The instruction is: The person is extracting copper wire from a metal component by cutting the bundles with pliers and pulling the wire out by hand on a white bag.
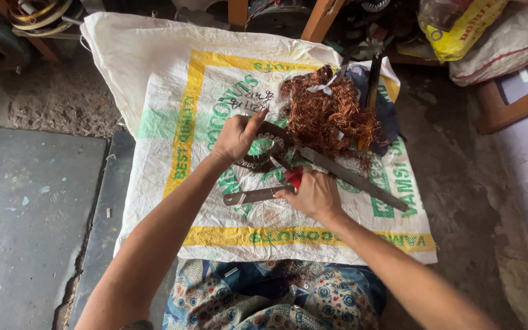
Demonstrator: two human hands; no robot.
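Fingers of the left hand [234, 138] curl tightly around the near rim of a dark ring-shaped metal stator [268, 146], thumb raised above it, holding it tilted on the white woven sack [172, 79]. The right hand [315, 194] is closed around the red handle of a tool [293, 177], whose thin shaft reaches up to the stator's lower edge; its tip is too small to make out. Just beneath this hand, touching the fingers, lies a flat grey metal bar [249, 196]. A long metal file [352, 178] rests diagonally on the sack, running from beside the stator toward the right. A tangled heap of copper wire [328, 116] sits just beyond the stator, touching its far side.
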